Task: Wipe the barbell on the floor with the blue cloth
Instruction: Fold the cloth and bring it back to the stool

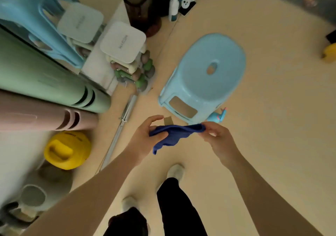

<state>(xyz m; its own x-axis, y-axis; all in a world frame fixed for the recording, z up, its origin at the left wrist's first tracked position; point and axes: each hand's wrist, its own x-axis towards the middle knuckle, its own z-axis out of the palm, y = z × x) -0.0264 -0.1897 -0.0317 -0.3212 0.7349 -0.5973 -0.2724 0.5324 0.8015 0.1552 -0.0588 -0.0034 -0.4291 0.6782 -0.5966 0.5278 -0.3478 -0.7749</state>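
Observation:
A dark blue cloth (172, 134) hangs stretched between both hands, well above the floor. My left hand (145, 137) grips its left end with thumb and curled fingers. My right hand (216, 135) pinches its right end. The barbell (121, 125), a thin silver bar with a collar, lies on the beige floor to the left of my left hand, running from near the dumbbell rack toward the lower left. My left forearm hides its lower part.
A light blue stool (205, 79) stands just beyond the cloth. Rolled green (45, 79) and pink (36, 115) mats lean at left. A yellow kettlebell (67, 149) sits beside the bar. A dumbbell rack (134, 68) is farther back. My feet (174, 172) stand below.

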